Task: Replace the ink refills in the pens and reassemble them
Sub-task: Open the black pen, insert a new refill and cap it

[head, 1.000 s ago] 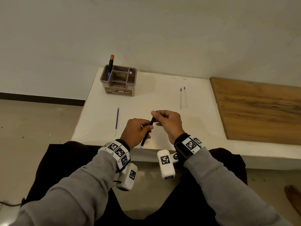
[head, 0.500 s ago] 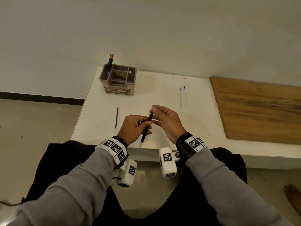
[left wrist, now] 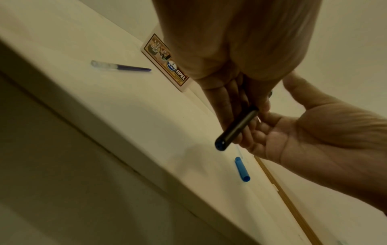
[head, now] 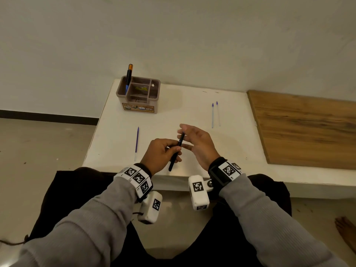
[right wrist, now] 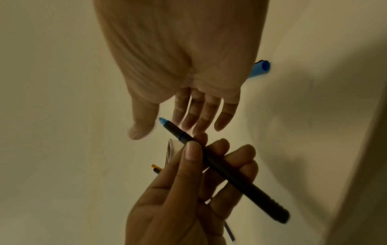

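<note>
The black pen [head: 176,151] is pinched in the left hand [head: 159,154]; the right hand [head: 200,145] is spread just beside its tip, holding nothing.

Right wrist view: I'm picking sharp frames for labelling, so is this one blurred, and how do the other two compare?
Right wrist view: dim and yellowish, right hand smeared, black pen fairly crisp. Left wrist view: same cast, hands soft, blue cap clear. Head view: brighter, only the right hand's fingers blurred.
</note>
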Demonstrator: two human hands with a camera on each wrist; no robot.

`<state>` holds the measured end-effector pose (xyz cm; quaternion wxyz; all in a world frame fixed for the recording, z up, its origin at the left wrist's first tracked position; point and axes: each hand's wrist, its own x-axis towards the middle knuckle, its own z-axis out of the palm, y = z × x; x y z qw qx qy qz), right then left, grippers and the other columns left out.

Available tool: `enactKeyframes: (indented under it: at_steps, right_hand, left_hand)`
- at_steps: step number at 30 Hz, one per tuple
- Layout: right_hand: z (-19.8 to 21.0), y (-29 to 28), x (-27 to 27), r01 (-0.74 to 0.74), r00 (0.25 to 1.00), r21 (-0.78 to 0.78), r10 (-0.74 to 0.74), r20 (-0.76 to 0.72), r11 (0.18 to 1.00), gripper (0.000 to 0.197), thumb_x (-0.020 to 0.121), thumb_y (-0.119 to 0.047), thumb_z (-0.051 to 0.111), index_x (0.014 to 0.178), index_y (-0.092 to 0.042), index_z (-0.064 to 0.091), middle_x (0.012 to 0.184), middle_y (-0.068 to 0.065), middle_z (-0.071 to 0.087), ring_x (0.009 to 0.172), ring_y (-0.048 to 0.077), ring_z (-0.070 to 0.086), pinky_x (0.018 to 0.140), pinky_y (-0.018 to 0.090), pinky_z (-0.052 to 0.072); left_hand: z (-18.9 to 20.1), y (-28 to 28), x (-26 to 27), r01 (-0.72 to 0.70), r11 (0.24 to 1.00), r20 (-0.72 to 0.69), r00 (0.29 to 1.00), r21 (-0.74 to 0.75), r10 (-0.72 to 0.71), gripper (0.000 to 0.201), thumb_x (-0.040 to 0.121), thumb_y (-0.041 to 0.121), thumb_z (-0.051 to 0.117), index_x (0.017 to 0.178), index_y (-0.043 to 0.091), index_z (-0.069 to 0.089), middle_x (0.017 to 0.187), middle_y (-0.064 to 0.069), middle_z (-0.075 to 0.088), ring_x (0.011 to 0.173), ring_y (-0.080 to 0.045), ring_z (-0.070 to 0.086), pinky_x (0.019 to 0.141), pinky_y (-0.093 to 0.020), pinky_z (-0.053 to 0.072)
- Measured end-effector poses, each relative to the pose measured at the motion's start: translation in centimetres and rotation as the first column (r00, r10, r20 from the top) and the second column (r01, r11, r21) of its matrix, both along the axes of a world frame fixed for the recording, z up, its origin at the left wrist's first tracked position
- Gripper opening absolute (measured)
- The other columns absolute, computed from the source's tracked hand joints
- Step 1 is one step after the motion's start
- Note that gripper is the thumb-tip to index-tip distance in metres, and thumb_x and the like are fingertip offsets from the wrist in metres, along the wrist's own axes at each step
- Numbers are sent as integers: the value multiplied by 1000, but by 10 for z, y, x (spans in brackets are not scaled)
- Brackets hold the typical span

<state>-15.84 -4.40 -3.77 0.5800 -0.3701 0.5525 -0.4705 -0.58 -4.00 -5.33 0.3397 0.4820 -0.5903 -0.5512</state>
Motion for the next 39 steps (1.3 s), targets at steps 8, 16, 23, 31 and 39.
enactKeyframes:
  at_steps: [8,16,23,31,39]
  right_hand:
    - [-1,0,-2,15,1000,-13,-15,-6,1000,29,91,-19,68,119,-12,65,105,8,73,101,21,69,98,42,53]
    - [-5,-2,-4,78,996,-3,-78,-45,997,23,84,-17,76,106,-13,69,95,6,73,94,21,69,93,39,54]
    - [-2,-2,-9,-46,995,25,48,-90,999,22,93,-20,66,113,-11,68,102,7,75,99,18,70,94,37,50]
    - [1,-5,-17,-53,998,-26,54,44,998,26,102,-9,47,124,-9,61,114,10,72,107,22,67,104,42,48]
    - [11,-10,-25,175,939,-111,-132,316,978,17,101,-7,47,110,-9,61,105,7,72,97,21,68,89,29,55]
  left_hand:
    - [-1,-1,1,-8,1000,-8,1000,17,8,14,92,3,58,101,7,67,77,-11,69,65,-25,72,71,-45,61]
    - [-4,2,-1,5,1000,21,1000,15,-6,15,92,4,57,103,5,68,78,-12,70,67,-27,73,71,-44,61]
    - [-5,1,-1,-9,1000,16,1000,14,9,15,92,2,57,101,5,68,77,-12,69,67,-27,72,70,-44,61]
    - [-7,1,-2,-22,999,12,1000,34,22,16,92,1,56,101,7,68,77,-12,69,68,-28,72,71,-41,61]
    - [-8,1,-2,-32,998,19,999,47,32,16,92,1,56,102,5,67,79,-10,70,68,-26,72,70,-37,61]
